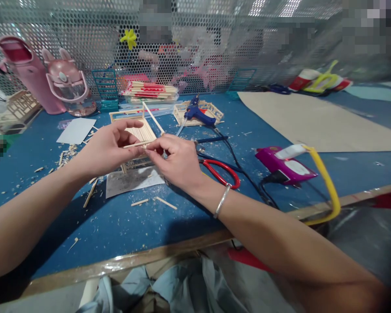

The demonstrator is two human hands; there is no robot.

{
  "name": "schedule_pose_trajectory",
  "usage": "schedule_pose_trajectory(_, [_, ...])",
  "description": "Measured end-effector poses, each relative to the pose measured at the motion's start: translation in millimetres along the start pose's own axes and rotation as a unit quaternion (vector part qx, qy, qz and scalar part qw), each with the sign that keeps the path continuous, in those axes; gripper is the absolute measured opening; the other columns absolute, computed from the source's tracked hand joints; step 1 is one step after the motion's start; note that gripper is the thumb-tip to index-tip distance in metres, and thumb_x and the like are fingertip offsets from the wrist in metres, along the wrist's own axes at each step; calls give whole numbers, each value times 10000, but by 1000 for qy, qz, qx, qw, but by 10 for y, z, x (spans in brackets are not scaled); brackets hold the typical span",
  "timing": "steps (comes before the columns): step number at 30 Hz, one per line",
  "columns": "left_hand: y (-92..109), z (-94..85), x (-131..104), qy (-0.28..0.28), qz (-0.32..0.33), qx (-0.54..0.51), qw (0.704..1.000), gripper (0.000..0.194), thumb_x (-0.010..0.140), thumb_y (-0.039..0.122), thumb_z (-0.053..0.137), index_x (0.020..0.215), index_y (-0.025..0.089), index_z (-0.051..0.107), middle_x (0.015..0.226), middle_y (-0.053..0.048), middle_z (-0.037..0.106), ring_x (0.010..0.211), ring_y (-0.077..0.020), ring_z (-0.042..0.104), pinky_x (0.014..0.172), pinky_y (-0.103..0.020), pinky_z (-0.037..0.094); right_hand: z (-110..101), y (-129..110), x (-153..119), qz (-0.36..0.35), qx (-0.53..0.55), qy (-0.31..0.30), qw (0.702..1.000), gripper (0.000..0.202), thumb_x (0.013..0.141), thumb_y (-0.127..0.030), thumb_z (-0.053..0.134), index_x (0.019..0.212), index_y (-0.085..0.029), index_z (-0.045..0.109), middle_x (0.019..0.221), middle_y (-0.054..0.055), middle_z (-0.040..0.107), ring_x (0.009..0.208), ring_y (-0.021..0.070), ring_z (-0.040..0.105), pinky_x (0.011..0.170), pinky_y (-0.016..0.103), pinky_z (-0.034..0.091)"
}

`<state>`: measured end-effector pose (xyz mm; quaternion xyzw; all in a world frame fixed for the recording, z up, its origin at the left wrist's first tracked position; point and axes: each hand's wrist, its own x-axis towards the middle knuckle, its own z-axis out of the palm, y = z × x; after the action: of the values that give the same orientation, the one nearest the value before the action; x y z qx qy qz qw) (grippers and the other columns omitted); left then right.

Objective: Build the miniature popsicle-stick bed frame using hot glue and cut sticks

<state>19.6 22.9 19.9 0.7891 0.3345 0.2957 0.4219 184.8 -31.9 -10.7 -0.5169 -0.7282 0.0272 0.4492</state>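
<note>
- While a blue table spans the view, a wooden model stands on it, partly hidden.
- Left hand, just before the model: thumb and fingers narrowed on a stick.
- Right hand: fingertips pinched at that stick's right end.

Stick: thin, pale wood, straight, held nearly level across the frame's front from where I stand. Frame: pale wood, slatted floor, raised rail at back; upright on blue table, partly hidden.
</note>
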Motion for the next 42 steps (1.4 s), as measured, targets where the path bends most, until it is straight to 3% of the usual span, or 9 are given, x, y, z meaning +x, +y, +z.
schedule_pose_trajectory(10, [48, 48, -18, 50, -24, 27, 998, 468, 732, 249, 637, 1163, 137, 493, 696, -9, 621, 567, -108, 552, 504, -220, 383, -28, 0, -20, -6, 41, 29, 999, 84, 761, -148, 516, 779, -179, 593, 667, -22, 550, 624, 97, 502, 598, 239, 382])
schedule_pose_trajectory(17, [47, 93, -36, 82, 0, 68, 994, 457, 723, 256, 652, 1145, 149, 511, 680, 9, 607, 566, -108, 549, 535, -233, 412, -66, 68, 36, 111, 135, 114, 978, 269, 653, -56, 452, 860, -222, 414, 720, -42, 446, 610, 83, 444, 541, 231, 360])
schedule_pose_trajectory(24, [40, 109, -34, 82, 1, 62, 995, 491, 725, 255, 652, 1174, 145, 489, 730, -16, 634, 622, -129, 591, 551, -238, 435, 54, 129, 58, 166, 214, 14, 962, 325, 578, -68, 462, 846, -214, 353, 749, -34, 456, 665, 94, 456, 569, 234, 369])
schedule_pose_trajectory(34, [61, 124, -30, 77, -5, 44, 996, 505, 740, 229, 648, 1200, 135, 461, 727, -22, 656, 643, -143, 616, 577, -246, 442, 2, 47, 36, 170, 165, -20, 971, 228, 583, -110, 486, 800, -178, 508, 777, -6, 507, 677, 119, 449, 647, 271, 374])
schedule_pose_trajectory(42, [22, 121, -31, 80, 12, 31, 996, 527, 703, 238, 682, 1183, 158, 480, 704, -15, 650, 655, -168, 635, 576, -265, 467, 1, 47, 51, 198, 252, -41, 947, 178, 663, -252, 592, 819, -167, 573, 812, 6, 553, 766, 138, 490, 685, 281, 400])
